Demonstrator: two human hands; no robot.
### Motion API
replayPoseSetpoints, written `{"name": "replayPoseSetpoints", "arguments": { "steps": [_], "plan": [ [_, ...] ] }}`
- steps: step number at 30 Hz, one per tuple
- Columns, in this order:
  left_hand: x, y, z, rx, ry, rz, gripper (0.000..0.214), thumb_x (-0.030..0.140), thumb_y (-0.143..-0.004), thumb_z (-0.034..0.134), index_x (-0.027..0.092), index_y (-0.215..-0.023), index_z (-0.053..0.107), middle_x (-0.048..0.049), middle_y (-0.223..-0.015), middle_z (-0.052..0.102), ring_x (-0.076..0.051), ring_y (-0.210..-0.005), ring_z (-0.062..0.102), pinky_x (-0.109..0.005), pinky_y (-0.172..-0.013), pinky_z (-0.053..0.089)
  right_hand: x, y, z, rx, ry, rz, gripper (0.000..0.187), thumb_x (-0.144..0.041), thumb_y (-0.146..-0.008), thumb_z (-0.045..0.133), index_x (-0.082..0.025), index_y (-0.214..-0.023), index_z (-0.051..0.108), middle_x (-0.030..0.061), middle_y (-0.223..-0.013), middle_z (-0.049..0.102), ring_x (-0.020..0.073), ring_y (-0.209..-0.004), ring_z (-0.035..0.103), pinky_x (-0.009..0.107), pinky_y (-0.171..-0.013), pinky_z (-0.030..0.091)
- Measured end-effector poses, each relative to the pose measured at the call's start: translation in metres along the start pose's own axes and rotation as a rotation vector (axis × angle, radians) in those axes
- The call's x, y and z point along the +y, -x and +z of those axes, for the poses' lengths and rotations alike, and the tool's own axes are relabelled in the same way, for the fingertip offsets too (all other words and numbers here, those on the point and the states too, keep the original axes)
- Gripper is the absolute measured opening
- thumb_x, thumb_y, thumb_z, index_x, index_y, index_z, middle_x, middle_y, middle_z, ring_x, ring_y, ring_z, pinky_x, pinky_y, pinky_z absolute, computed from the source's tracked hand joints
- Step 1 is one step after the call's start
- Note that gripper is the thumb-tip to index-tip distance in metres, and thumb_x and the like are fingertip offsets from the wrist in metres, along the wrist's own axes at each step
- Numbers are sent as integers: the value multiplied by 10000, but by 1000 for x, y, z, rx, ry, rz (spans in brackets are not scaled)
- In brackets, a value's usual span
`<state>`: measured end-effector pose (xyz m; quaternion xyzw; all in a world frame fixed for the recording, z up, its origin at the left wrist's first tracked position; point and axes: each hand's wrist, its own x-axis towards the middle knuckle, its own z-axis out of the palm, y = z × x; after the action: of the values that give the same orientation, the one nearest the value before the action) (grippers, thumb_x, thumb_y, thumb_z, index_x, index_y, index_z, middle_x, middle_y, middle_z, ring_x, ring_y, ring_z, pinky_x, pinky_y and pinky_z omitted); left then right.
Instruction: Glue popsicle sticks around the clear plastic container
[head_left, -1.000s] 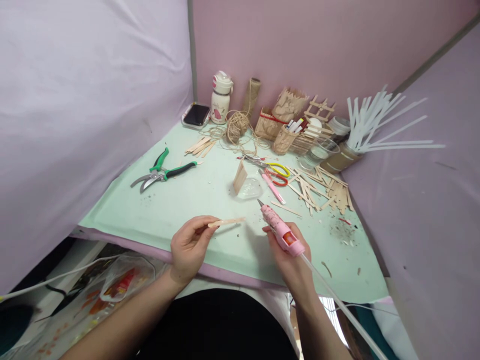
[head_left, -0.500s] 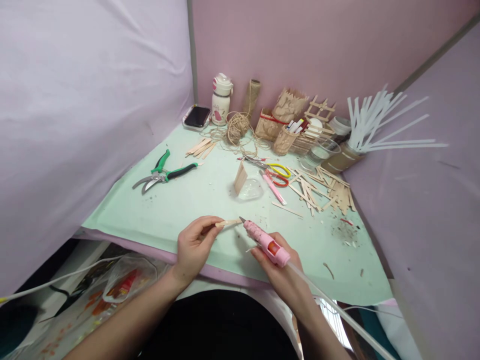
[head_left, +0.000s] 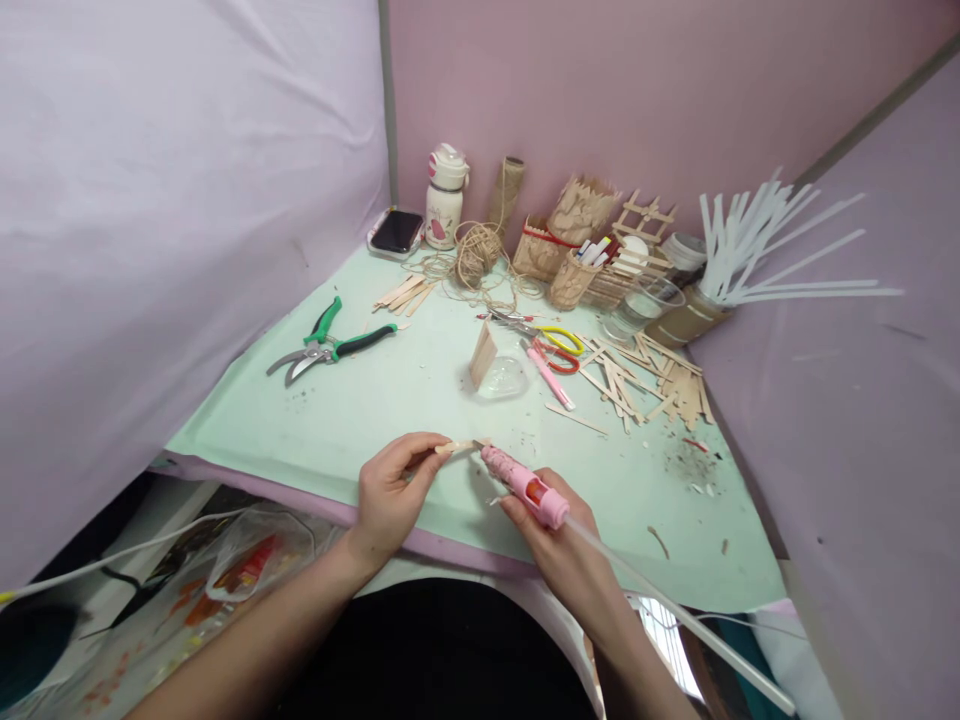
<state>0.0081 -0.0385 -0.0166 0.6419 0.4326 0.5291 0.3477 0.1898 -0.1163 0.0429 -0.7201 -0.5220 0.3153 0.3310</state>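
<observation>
My left hand (head_left: 396, 487) pinches one end of a short wooden craft stick (head_left: 455, 447) above the front of the table. My right hand (head_left: 559, 520) is wrapped round a pink hot glue gun (head_left: 523, 482), a long glue stick trailing from its back end. The gun's metal nozzle is at the craft stick; whether it touches the wood I cannot tell. Just beyond, a small upright panel of craft sticks (head_left: 484, 357) stands at a clear plastic dish (head_left: 504, 378). A pink pen-like cutter (head_left: 551, 377) lies to the right of the dish.
Green-handled pruning shears (head_left: 322, 345) lie open at left. Scissors (head_left: 559, 340) and loose craft sticks (head_left: 619, 385) spread at right. Along the back stand a bottle (head_left: 445, 200), a twine ball (head_left: 478, 252), stick-covered holders (head_left: 572, 280) and a holder of white glue sticks (head_left: 690, 315).
The glue gun's nozzle has shifted slightly left along the craft stick, towards my left fingers. My left hand has hardly moved and keeps its pinch.
</observation>
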Motion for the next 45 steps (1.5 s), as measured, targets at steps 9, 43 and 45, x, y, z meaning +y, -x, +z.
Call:
{"name": "replayPoseSetpoints", "arguments": {
  "steps": [9, 43, 45],
  "plan": [
    [2, 1, -1, 1, -35, 11, 87, 230, -859, 671, 210, -928, 722, -23, -897, 741, -122, -787, 686, -209, -736, 562, 7, -2, 2, -34, 60, -27, 290, -487, -852, 595, -238, -750, 486, -27, -701, 543, 154, -625, 521, 271, -573, 405],
    [0, 1, 2, 38, 43, -41, 120, 266, -828, 701, 184, -911, 731, -51, -887, 747, -157, -790, 709, -255, -734, 596, 20, 4, 25, 36, 116, -135, 390, -616, -845, 546, -249, -761, 444, -14, -743, 538, 160, -584, 491, 269, -523, 349],
    [0, 1, 2, 36, 42, -41, 115, 263, -827, 701, 187, -909, 732, -49, -883, 747, -156, -786, 708, -252, -730, 594, 20, 3, 24, 24, 122, -127, 402, -627, -846, 537, -250, -758, 434, -15, -743, 534, 162, -587, 493, 269, -528, 351]
  ]
}}
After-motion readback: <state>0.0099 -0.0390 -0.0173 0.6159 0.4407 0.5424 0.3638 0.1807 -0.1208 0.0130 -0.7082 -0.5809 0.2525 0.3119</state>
